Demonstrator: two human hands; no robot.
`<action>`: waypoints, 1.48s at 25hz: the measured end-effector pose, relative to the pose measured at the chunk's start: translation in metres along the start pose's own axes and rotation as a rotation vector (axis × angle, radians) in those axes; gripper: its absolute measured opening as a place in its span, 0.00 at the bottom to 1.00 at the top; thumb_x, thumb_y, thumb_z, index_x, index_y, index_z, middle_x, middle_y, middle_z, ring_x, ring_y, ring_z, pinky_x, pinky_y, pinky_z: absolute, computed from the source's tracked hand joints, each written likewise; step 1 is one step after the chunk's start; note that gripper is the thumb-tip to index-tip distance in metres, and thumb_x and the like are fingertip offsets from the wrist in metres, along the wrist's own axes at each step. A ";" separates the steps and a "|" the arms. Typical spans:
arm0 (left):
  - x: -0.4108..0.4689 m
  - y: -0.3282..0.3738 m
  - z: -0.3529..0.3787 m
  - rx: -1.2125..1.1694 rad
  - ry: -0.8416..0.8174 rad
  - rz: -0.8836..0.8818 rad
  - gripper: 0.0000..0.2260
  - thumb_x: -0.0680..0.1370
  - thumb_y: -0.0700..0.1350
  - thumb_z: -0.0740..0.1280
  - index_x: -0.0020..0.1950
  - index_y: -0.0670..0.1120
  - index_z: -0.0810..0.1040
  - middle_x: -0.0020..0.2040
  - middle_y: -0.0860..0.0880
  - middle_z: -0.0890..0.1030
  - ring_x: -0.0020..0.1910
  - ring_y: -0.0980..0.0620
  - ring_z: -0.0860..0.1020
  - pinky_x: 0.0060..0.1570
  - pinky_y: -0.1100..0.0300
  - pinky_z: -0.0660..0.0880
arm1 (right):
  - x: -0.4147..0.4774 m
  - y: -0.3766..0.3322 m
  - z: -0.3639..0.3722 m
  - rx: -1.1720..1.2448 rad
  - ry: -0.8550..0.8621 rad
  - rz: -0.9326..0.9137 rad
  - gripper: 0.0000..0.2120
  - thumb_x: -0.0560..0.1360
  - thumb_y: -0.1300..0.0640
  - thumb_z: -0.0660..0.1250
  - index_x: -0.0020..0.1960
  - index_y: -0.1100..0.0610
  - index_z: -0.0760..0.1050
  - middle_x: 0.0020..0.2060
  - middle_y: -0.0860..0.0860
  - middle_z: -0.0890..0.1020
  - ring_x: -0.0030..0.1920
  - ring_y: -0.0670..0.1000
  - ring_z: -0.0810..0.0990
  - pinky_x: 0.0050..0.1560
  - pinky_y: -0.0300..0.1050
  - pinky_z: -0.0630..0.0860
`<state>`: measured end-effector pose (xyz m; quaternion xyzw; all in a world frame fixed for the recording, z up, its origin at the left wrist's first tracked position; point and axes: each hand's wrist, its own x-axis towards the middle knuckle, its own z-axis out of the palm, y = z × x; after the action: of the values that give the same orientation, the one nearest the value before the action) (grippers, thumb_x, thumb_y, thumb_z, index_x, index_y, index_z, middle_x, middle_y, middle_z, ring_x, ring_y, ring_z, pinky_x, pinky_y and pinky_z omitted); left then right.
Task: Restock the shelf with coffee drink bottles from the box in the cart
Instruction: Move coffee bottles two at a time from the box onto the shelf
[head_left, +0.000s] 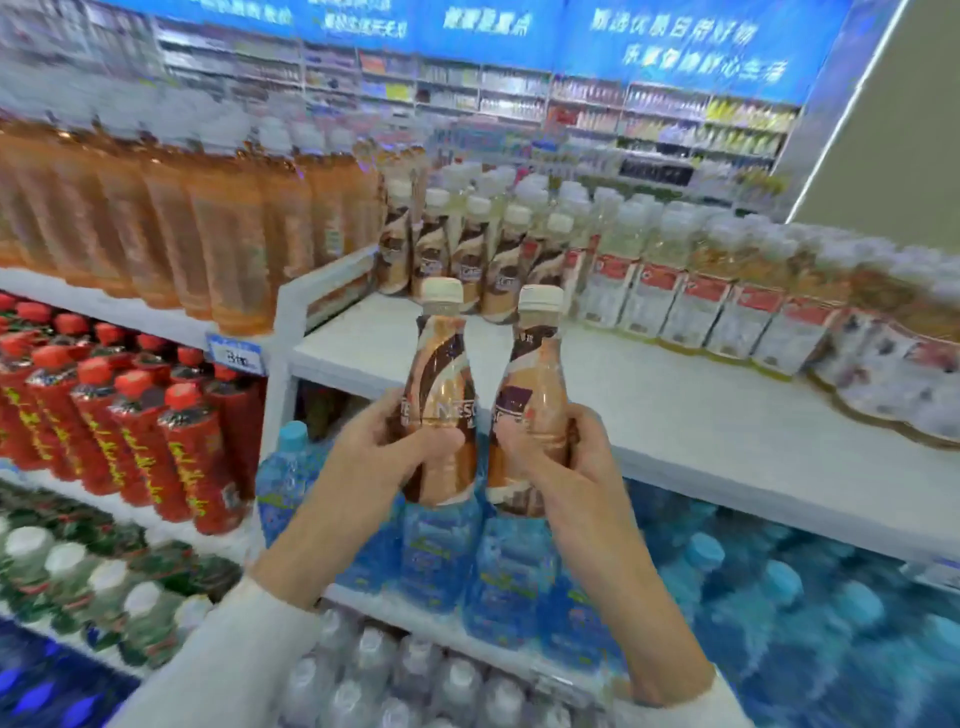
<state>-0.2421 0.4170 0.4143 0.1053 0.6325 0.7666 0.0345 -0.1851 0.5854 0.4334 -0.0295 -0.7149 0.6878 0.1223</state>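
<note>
I see left hand wrapping coffee bottle, right hand wrapping second bottle | both upright, centre frame | bare shelf straight beyond, stocked row upper centre, hands equally near

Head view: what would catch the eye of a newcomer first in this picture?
At the centre, the left hand grips the left coffee bottle and the right hand the right coffee bottle, both roughly upright. Behind them, a row of the same bottles stands at the back of a white shelf. Tall orange drinks crowd the shelf to the left.
</note>
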 end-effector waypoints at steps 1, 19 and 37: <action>0.012 0.007 0.012 0.026 -0.037 0.031 0.14 0.68 0.35 0.77 0.52 0.44 0.82 0.44 0.47 0.86 0.44 0.52 0.83 0.47 0.60 0.80 | 0.005 -0.006 -0.010 -0.012 0.041 -0.024 0.24 0.67 0.43 0.75 0.59 0.48 0.73 0.44 0.44 0.85 0.45 0.43 0.84 0.46 0.42 0.80; 0.130 -0.019 0.065 0.332 -0.300 0.216 0.25 0.70 0.43 0.77 0.64 0.53 0.74 0.53 0.54 0.84 0.52 0.57 0.83 0.56 0.58 0.78 | 0.106 0.030 -0.053 -0.198 0.211 -0.085 0.29 0.76 0.53 0.74 0.68 0.52 0.59 0.60 0.50 0.77 0.54 0.39 0.80 0.50 0.33 0.78; 0.128 -0.027 0.056 0.403 -0.217 0.148 0.28 0.69 0.44 0.81 0.64 0.53 0.73 0.59 0.57 0.82 0.56 0.63 0.80 0.60 0.62 0.77 | 0.095 0.030 -0.080 -0.377 0.187 -0.073 0.26 0.73 0.53 0.77 0.67 0.44 0.71 0.61 0.39 0.79 0.61 0.39 0.78 0.63 0.40 0.75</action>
<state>-0.3573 0.4996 0.4126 0.2377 0.7559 0.6095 0.0242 -0.2635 0.6851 0.4184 -0.0897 -0.8170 0.5314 0.2053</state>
